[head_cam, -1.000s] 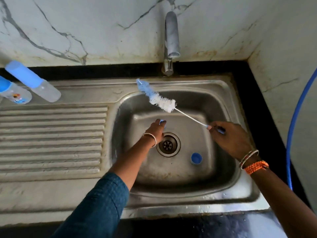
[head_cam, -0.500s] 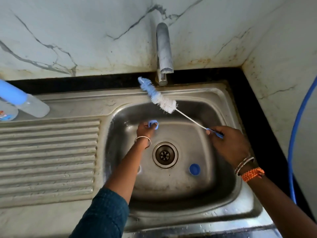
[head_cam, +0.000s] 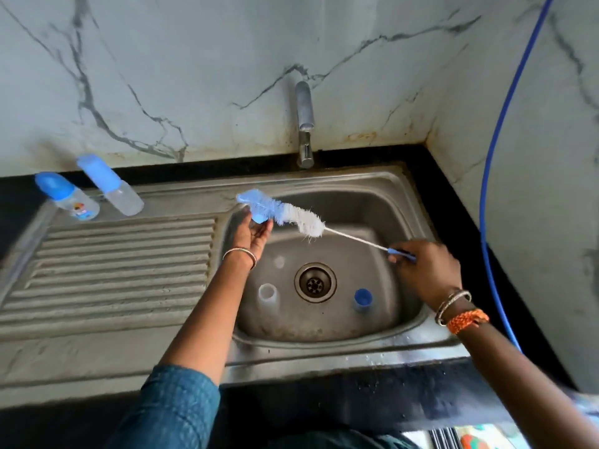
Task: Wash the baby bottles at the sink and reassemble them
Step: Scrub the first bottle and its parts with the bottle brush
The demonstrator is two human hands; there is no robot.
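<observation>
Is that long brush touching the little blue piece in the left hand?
Touching. The head view shows the brush lying with its blue bristles against the blue piece pinched in the left hand.

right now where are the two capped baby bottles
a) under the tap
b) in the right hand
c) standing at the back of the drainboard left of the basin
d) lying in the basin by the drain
c: the two capped bottles stand at the drainboard's far edge, left of the basin.

Bottles [head_cam: 89, 192] left of sink [head_cam: 324, 338]
</observation>
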